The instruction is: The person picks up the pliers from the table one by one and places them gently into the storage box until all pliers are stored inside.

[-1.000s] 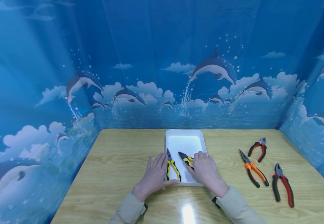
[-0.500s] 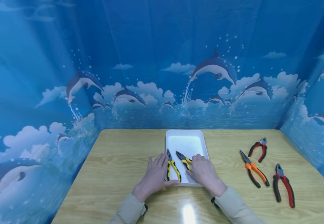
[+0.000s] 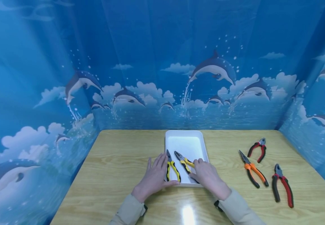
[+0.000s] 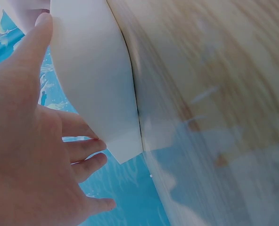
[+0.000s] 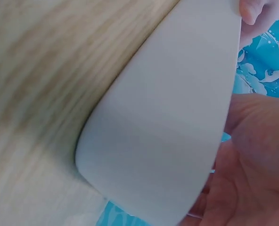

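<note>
In the head view a white tray (image 3: 185,142) holds two pairs of yellow-and-black pliers. The left pair, long-nose pliers (image 3: 174,168), lies along the left wall, nose pointing away. Beside it, combination pliers (image 3: 183,159) lie slanted with their jaws toward the far left. My right hand (image 3: 208,175) reaches over the near right rim and holds these by the handles, whose ends it partly covers. My left hand (image 3: 155,175) rests at the tray's left wall, fingers extended and thumb along the near rim. In the right wrist view the tray wall (image 5: 149,127) hides the right fingertips.
Right of the tray on the wooden table (image 3: 120,156) lie orange-and-black long-nose pliers (image 3: 251,168), small red-and-black pliers (image 3: 260,150) and larger red-and-black pliers (image 3: 282,184). A blue dolphin-print curtain (image 3: 145,62) surrounds the table's back and sides.
My right hand has shifted the combination pliers a little to the left within the tray, and more of their handles now shows. My left hand stays in place.
</note>
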The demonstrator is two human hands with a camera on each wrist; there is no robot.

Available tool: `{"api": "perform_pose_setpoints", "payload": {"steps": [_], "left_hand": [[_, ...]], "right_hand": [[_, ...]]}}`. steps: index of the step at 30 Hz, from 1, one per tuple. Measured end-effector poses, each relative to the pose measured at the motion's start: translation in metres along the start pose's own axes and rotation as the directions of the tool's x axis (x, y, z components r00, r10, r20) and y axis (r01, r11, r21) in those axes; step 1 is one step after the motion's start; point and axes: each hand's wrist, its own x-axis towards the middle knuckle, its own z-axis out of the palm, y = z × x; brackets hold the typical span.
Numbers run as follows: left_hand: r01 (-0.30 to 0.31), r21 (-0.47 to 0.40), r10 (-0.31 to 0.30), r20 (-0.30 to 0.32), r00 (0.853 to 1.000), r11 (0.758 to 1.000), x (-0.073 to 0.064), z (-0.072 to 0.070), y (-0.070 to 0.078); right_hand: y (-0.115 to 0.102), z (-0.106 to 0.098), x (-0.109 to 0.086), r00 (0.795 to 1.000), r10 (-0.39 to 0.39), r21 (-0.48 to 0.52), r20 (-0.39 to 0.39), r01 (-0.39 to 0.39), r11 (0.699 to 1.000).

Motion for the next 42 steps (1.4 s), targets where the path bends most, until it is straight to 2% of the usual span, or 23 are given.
{"api": "perform_pose_setpoints", "payload": {"steps": [12,23,28,42], "left_hand": [[0.000,-0.007,0.000,0.010,1.000,1.000,0.001,0.001,-0.003],[0.006,-0.017,-0.005,0.021,1.000,1.000,-0.001,-0.001,-0.001],[0.000,-0.015,0.001,0.019,1.000,1.000,-0.001,-0.001,0.000],[0.002,0.009,-0.002,0.017,1.000,1.000,0.000,-0.001,0.000]], "right_hand": [[-0.006,0.007,0.006,0.999,-0.029,-0.022,-0.040,0.029,0.999],[-0.015,0.008,0.009,1.000,-0.003,0.027,0.005,0.003,1.000],[-0.017,0.007,0.009,1.000,-0.021,0.061,0.008,0.021,0.998],[-0.020,0.007,0.009,0.998,-0.058,0.066,-0.009,0.058,0.996]]}}
